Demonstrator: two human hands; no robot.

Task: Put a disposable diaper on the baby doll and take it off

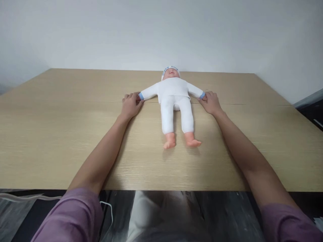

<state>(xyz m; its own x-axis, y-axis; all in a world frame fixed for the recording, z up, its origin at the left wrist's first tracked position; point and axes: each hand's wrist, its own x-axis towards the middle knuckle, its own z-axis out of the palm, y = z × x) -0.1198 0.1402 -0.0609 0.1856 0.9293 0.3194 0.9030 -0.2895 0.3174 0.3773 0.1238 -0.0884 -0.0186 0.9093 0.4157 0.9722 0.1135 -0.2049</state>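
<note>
wearing white, the doll (pixel 174 88) shows blue cuffs (pixel 141 96).

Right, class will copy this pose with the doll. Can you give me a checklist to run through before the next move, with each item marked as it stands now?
1. Doll face up on the table, feet towards the person: ok.
2. Left grip on one doll hand, by its blue cuff: ok.
3. Right grip on the other doll hand, by the matching cuff: ok.
4. Doll's arms spread out to both sides: ok.
5. Cap on the doll's head: ok.
6. How firmly each grip holds: cannot tell; pressure does not show.
</note>
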